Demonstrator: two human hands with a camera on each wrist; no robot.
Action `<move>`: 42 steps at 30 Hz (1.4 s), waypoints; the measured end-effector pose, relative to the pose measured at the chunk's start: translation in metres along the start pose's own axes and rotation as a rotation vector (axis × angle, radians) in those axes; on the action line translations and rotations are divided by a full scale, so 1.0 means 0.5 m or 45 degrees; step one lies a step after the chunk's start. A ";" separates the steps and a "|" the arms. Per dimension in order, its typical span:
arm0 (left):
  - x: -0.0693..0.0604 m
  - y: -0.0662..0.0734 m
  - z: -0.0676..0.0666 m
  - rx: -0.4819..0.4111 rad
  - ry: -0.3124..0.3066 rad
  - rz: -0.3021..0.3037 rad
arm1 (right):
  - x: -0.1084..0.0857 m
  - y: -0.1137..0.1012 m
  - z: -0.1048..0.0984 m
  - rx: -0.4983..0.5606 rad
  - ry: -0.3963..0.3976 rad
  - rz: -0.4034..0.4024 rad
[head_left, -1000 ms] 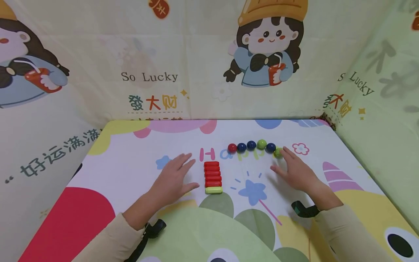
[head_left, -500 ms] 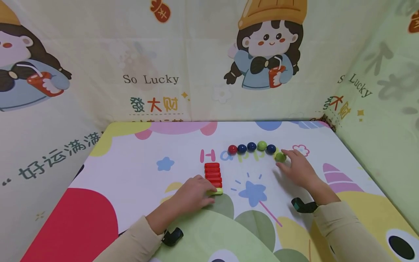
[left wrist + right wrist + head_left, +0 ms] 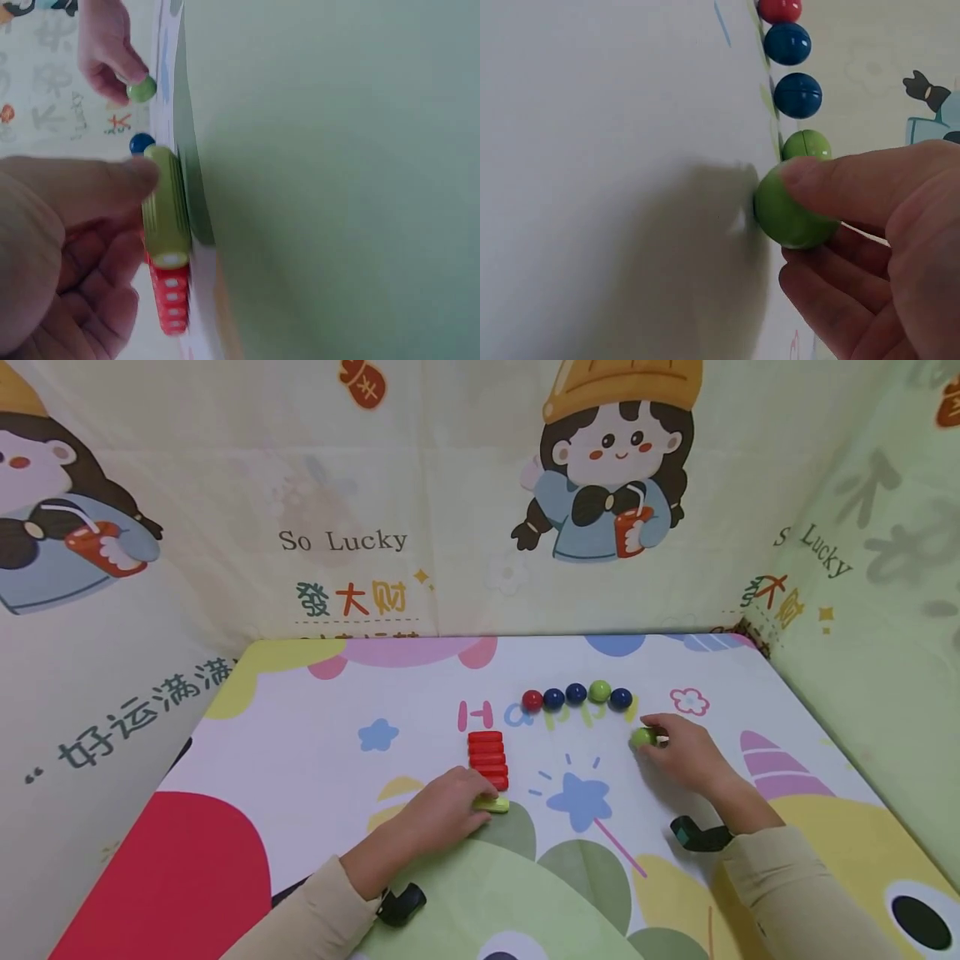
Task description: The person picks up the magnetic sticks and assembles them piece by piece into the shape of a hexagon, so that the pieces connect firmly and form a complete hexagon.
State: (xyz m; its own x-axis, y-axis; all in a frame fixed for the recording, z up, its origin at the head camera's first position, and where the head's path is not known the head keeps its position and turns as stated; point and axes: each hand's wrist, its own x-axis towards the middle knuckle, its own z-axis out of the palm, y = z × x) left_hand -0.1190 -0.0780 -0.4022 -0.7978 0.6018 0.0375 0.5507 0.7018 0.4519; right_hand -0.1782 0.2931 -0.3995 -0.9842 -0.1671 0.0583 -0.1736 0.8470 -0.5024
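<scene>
My left hand [image 3: 444,806] pinches a light green ridged bar [image 3: 166,210] between thumb and fingers, at the near end of a column of several red bars [image 3: 487,760]. A small gap parts the green bar from the nearest red one in the head view. Over on the right, my right hand [image 3: 690,756] pinches a green ball [image 3: 791,206] with thumb and fingertips, low over the table. Beyond it stretches a curved row of balls: a red ball [image 3: 532,701], dark blue balls [image 3: 576,694] and another green ball [image 3: 599,691].
The table [image 3: 300,760] wears a printed cover with flat coloured shapes and letters. A patterned cloth [image 3: 465,585] hangs along its back and sides. Each wrist carries a black camera mount [image 3: 401,904].
My left hand has come down from the left onto the green bar and drawn it slightly toward me. My right hand has taken the end green ball and pulled it nearer, away from the row.
</scene>
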 end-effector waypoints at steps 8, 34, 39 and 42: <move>0.013 0.023 0.007 0.244 0.048 0.058 | -0.009 -0.004 -0.003 0.061 -0.073 0.049; 0.209 0.088 0.004 -0.060 -0.122 -0.072 | -0.023 -0.040 0.028 0.138 -0.075 -0.187; 0.249 0.100 0.026 -0.006 -0.136 -0.070 | -0.027 -0.044 0.031 0.126 -0.091 -0.190; 0.269 0.106 0.041 0.026 -0.148 -0.070 | -0.029 -0.046 0.033 0.126 -0.103 -0.182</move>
State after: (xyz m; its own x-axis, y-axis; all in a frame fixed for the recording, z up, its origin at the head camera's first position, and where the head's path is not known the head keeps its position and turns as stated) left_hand -0.1921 0.0480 -0.3916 -0.7937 0.6014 -0.0907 0.5128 0.7419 0.4319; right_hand -0.1592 0.2679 -0.4032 -0.9431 -0.3255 0.0675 -0.3031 0.7589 -0.5764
